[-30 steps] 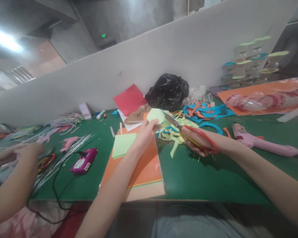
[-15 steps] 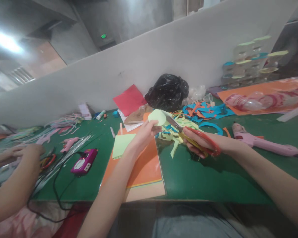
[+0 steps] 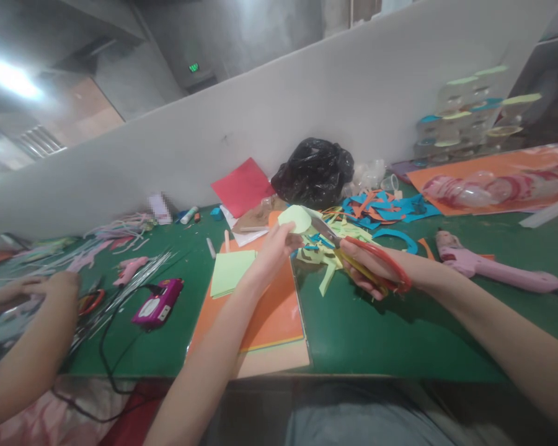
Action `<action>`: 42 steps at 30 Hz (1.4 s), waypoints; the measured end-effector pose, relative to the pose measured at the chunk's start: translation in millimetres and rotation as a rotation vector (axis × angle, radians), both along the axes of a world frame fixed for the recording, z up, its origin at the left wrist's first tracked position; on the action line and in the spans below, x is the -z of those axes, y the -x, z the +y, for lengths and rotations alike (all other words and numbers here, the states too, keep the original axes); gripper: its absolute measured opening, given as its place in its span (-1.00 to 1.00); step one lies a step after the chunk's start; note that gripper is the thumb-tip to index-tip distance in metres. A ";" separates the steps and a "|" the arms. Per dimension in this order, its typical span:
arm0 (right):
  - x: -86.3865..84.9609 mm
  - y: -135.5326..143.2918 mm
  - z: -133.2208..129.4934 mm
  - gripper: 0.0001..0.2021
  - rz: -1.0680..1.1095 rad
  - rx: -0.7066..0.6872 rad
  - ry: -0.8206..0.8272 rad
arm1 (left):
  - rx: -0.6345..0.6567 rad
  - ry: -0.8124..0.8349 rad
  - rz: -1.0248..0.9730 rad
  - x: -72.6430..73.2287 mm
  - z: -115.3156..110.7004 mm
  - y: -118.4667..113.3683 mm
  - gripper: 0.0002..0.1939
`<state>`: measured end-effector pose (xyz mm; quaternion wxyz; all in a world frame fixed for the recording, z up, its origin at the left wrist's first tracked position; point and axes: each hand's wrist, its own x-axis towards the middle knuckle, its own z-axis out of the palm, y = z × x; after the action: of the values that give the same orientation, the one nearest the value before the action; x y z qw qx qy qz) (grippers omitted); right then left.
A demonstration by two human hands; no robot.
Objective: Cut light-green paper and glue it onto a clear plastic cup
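One left hand (image 3: 278, 243) is closed on a rounded, pale-green paper piece (image 3: 294, 218), pinching its near edge. We find the right hand (image 3: 366, 259) closed around the handles of red-and-yellow-handled metal scissors (image 3: 329, 233). The paper lies up and to the left of the right hand; the scissors' long axis slants from that hand toward the paper's right edge, blade tips at that edge. We cannot tell whether the blades bite into it. The left hand is the nearer of the two to the paper.

Farther out, we note yellow-green paper scraps (image 3: 326, 282) below the blades, a light-green square paper stack (image 3: 229, 272) beside the left forearm, and a crumpled black plastic bag (image 3: 314, 173) toward the back of the green tabletop (image 3: 363, 347).
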<state>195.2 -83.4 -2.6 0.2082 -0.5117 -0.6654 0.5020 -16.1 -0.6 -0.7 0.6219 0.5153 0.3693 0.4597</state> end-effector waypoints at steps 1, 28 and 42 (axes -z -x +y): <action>-0.9 0.6 -0.8 -0.32 0.007 0.009 0.007 | -0.006 0.001 -0.002 1.2 -0.3 -1.2 -0.76; -3.9 6.0 -0.3 -0.38 0.033 0.046 0.007 | 0.014 0.125 -0.172 6.2 0.3 -5.3 -0.83; -15.5 -3.8 -8.3 -0.30 0.052 -0.127 -0.013 | 0.022 0.043 -0.040 4.3 -0.2 1.2 -0.79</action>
<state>199.0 -91.7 12.9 0.1964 -0.4541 -0.6941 0.5230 -17.3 -0.8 -5.1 0.6452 0.4967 0.3606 0.4550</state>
